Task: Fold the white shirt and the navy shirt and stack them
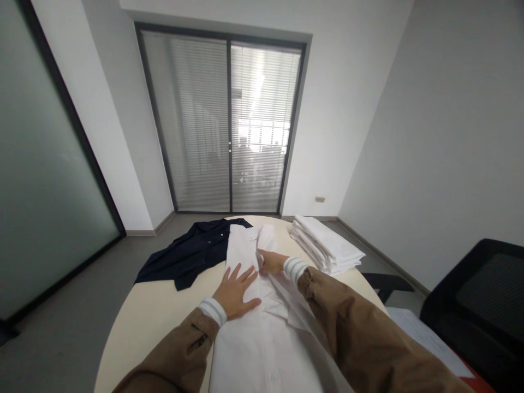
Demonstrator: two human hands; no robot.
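A white button-up shirt (266,344) lies lengthwise on the table before me, its button strip running up the middle and one side partly folded over. My left hand (236,292) rests flat on the shirt with its fingers spread. Just to the right, my right hand (272,262) is closed at the folded edge of the shirt, its fingertips partly hidden by the cloth. Loose creases and a turned-over flap of fabric show below my right wrist.
A dark navy shirt (200,245) lies spread at the table's far left, partly over the edge. Folded white garments (327,243) are stacked at the far right of the round cream table (151,327). A black chair (478,295) stands at the right.
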